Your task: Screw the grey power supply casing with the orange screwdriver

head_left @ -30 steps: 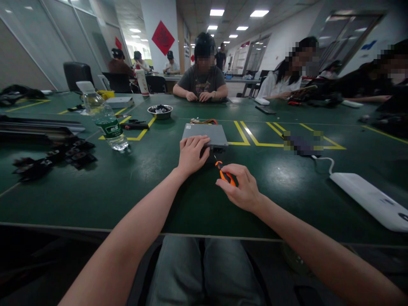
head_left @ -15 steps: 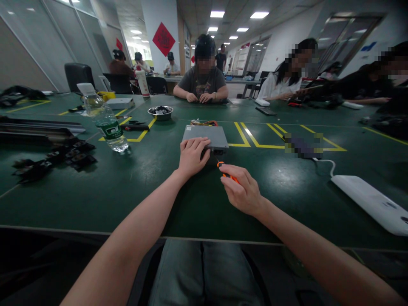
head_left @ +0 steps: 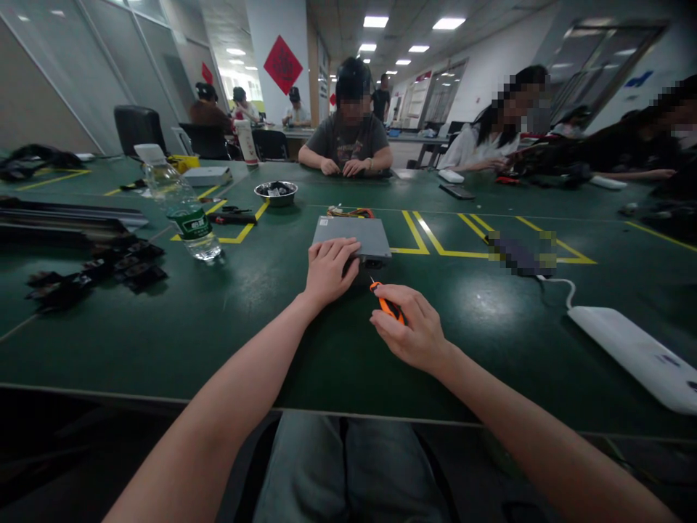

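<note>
A flat grey metal box [head_left: 356,231] with a socket on its near side lies on the green table, and coloured wires [head_left: 348,212] show behind it. My left hand [head_left: 331,270] rests on the box's near left part, its fingers over the top and the thumb at the near edge. In my right hand [head_left: 411,325] is an orange and black screwdriver [head_left: 390,308], held between thumb and fingers. Its thin tip points toward the box's near side and stands apart from it.
A water bottle [head_left: 193,225], black parts [head_left: 131,265] and a metal bowl [head_left: 276,193] stand to the left. On the right a white power bank [head_left: 632,352] is cabled to a dark device [head_left: 520,254]. A person [head_left: 348,138] sits opposite.
The right thumb has opened a little away from the fingers, showing more of the screwdriver handle. My left hand stays on the box. The view has shifted slightly.
</note>
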A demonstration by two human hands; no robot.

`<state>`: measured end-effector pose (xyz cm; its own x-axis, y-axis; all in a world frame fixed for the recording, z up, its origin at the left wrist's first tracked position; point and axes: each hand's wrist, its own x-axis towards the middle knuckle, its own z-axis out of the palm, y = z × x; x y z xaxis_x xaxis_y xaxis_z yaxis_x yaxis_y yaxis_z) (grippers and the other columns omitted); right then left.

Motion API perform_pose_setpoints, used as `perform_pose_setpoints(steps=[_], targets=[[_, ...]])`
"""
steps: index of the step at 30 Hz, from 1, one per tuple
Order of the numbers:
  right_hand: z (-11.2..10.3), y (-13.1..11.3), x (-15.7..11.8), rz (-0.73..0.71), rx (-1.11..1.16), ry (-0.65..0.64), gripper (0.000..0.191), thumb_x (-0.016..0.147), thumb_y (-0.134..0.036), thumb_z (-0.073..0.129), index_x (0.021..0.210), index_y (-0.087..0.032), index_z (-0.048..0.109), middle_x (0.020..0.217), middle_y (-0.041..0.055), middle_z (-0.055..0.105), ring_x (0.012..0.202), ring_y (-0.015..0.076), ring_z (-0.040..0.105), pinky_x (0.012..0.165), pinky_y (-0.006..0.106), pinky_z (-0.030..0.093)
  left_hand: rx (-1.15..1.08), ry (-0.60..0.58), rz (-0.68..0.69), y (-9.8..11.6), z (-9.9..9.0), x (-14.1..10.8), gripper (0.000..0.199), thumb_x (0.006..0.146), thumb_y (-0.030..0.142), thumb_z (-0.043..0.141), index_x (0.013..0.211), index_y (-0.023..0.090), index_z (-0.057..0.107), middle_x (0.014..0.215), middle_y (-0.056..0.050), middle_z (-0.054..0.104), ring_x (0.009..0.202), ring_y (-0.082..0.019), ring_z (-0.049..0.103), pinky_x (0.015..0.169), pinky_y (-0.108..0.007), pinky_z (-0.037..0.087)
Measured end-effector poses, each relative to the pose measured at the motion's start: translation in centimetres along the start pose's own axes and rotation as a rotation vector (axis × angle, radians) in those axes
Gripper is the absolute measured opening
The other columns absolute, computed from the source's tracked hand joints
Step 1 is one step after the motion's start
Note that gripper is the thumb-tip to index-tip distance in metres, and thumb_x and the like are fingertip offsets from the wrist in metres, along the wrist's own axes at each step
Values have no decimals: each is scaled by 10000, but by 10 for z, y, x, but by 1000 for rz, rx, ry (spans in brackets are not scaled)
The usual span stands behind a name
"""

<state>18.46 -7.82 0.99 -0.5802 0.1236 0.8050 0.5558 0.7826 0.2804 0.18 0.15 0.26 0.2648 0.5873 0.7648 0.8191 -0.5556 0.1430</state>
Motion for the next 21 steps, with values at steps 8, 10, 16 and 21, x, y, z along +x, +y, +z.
perform_pose_setpoints(steps=[8, 10, 16, 21], targets=[[-3, -1, 5, 11, -83, 79, 144, 757, -188, 652, 867, -227, 568, 968, 61, 580, 899, 169, 522, 717, 290, 497, -6, -6, -4, 2, -1, 1, 256, 898, 277, 472, 1142, 262, 546, 1230, 3, 603, 1149, -186, 495, 958, -387, 277], [-2, 0, 4, 1, -75, 79, 152, 751, -176, 654, 866, -226, 569, 970, 62, 579, 907, 173, 515, 715, 289, 500, -11, -8, -12, 2, -1, 1, 256, 899, 278, 468, 1142, 262, 548, 1231, 0, 602, 1153, -187, 494, 963, -388, 276], [-1, -2, 3, -34, -73, 39, 172, 752, -183, 651, 884, -228, 550, 966, 67, 583, 912, 184, 509, 717, 305, 508, -18, -39, -38, 2, -2, 1, 265, 905, 294, 448, 1146, 264, 555, 1246, -17, 592, 1171, -204, 483, 977, -400, 274], [-4, -2, 2, 31, -114, 52, 196, 780, -225, 636, 936, -225, 518, 969, 72, 593, 845, 172, 525, 684, 300, 496, -15, -48, -48, 3, -2, 1, 269, 906, 307, 445, 1148, 263, 555, 1248, -15, 591, 1171, -203, 481, 976, -399, 273]])
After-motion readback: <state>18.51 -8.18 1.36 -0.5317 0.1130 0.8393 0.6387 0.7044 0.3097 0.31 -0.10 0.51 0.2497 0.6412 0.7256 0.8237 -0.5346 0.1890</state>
